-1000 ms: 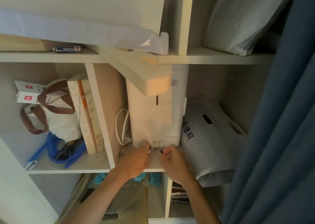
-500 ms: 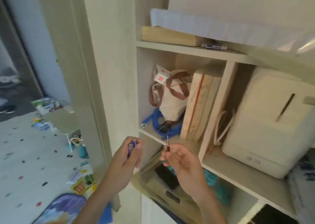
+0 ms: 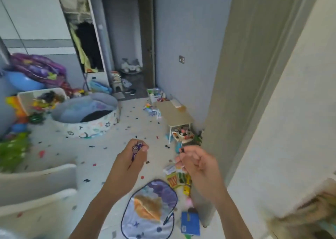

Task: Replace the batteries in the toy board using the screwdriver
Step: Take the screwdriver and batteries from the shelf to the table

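Observation:
My left hand [image 3: 131, 159] is closed around two purple batteries [image 3: 136, 148], their metal ends sticking up above the fingers. My right hand [image 3: 197, 161] pinches a small thin screwdriver [image 3: 181, 146] with a black grip, its shaft pointing up. Both hands are held out in front of me above the speckled floor, a short gap between them. A toy with small coloured parts [image 3: 182, 134] sits under the low table; whether it is the toy board I cannot tell.
A low beige table [image 3: 174, 114] stands by the grey wall. A round padded play pit [image 3: 87, 114] and a white toy bin [image 3: 41, 99] lie left. A purple mat [image 3: 150, 209], picture cards [image 3: 177, 178] and a blue booklet [image 3: 190, 223] lie near my feet. A cabinet side [image 3: 254, 75] rises right.
I have turned away from the shelves to face the playroom. Both hands pulled back from the shelf, the left one with the batteries and the right one with the screwdriver.

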Tool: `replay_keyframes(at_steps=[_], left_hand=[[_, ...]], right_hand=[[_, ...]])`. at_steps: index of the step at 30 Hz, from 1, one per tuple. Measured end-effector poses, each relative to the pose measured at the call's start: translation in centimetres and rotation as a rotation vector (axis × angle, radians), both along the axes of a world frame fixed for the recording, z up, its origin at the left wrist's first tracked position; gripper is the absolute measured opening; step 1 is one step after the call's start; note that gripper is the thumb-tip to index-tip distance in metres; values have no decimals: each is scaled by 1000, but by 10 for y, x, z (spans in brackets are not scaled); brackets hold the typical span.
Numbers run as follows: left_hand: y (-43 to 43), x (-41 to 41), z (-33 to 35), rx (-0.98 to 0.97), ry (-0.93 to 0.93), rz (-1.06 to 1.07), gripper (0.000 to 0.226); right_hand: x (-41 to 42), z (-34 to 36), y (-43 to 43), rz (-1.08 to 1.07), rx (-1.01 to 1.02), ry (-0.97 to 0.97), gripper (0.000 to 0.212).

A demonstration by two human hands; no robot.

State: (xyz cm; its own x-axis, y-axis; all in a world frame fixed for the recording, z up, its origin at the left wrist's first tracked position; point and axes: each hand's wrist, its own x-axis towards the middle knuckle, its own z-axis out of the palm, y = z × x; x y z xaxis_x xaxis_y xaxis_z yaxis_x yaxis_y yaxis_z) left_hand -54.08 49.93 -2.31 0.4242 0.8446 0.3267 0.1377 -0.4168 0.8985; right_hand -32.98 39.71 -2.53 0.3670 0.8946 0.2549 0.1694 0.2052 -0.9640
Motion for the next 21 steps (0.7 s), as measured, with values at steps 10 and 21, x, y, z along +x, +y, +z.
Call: replay_keyframes(at_steps=[10,21], left_hand=[[198,-60,-11,-28,129,179,17],[460,-16,5,-56,114,236,25]], right_hand=[[-55,-7,221,96,-77,3,10],[-15,5,521,194,-73,-84,8]])
